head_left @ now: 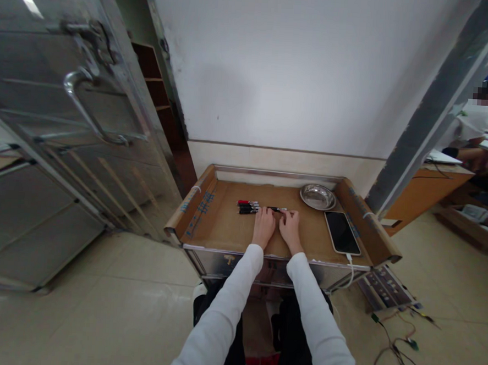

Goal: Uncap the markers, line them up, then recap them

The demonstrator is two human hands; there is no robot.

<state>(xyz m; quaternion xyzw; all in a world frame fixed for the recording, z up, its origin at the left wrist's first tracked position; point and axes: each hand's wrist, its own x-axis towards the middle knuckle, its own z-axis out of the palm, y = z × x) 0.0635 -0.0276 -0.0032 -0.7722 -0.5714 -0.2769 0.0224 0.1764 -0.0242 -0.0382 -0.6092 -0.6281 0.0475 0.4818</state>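
Observation:
Several pens point(248, 207) lie side by side in a row on the brown cardboard top of a cart point(224, 231), one red and the others black. My left hand point(264, 225) rests at the right ends of that row, its fingers bent and close together; what they hold, if anything, is hidden. Just beyond my two hands is a single black pen point(274, 209), lying crosswise. Its right end is between the fingertips of my right hand point(289, 228), which are closed on it.
A round metal dish point(317, 197) stands at the cart's back right. In front of it lies a phone point(342, 233) with a white cable point(351, 271) hanging over the edge. A metal door point(95, 107) is at left. Cables point(401, 352) lie on the floor at right; a person sits farther back.

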